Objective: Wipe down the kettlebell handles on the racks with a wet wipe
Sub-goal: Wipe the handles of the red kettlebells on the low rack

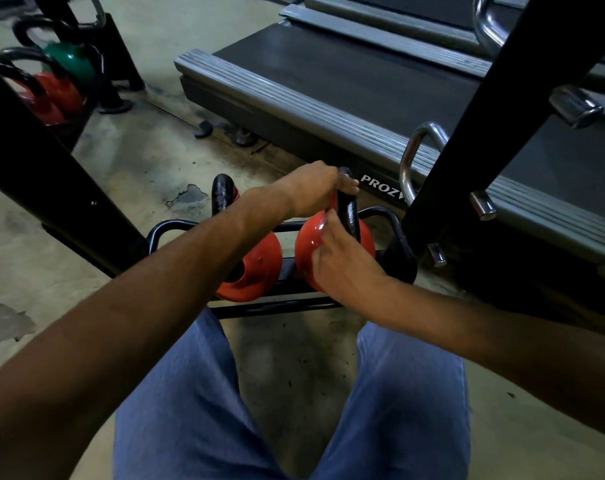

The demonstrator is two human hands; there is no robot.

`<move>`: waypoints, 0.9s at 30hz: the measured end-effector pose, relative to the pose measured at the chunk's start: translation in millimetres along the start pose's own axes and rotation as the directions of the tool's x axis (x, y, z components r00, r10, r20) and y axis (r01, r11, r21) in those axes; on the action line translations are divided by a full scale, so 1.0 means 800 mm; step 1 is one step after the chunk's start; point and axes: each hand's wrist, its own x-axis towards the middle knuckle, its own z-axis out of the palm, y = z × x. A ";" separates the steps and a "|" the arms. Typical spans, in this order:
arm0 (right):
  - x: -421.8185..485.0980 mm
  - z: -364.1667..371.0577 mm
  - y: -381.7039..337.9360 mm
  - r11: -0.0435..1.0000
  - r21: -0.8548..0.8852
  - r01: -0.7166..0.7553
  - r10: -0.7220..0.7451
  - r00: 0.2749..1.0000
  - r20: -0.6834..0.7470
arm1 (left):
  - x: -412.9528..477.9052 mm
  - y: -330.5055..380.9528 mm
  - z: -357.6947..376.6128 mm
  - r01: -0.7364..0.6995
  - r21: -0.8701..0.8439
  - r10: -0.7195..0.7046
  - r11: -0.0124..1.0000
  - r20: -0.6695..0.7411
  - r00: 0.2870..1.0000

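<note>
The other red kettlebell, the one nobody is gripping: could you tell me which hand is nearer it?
Right. The right hand rests low beside that kettlebell; the left hand grips the neighbouring handle higher up.

Pretty dim gym corner. The concrete floor [138,161] is pale, scuffed and stained, with patches of coating peeled off [5,323]. 2 treadmills sit side by side at the back, the nearer treadmill [346,88] with a dark belt and grey ribbed side rails, the farther treadmill [398,15] mostly cut off.
</note>
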 end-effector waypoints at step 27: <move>-0.059 0.097 -0.067 -0.003 0.992 0.127 0.858 0.510 -0.062 | -0.015 0.017 0.006 0.013 -0.033 -0.012 0.999 0.040 0.999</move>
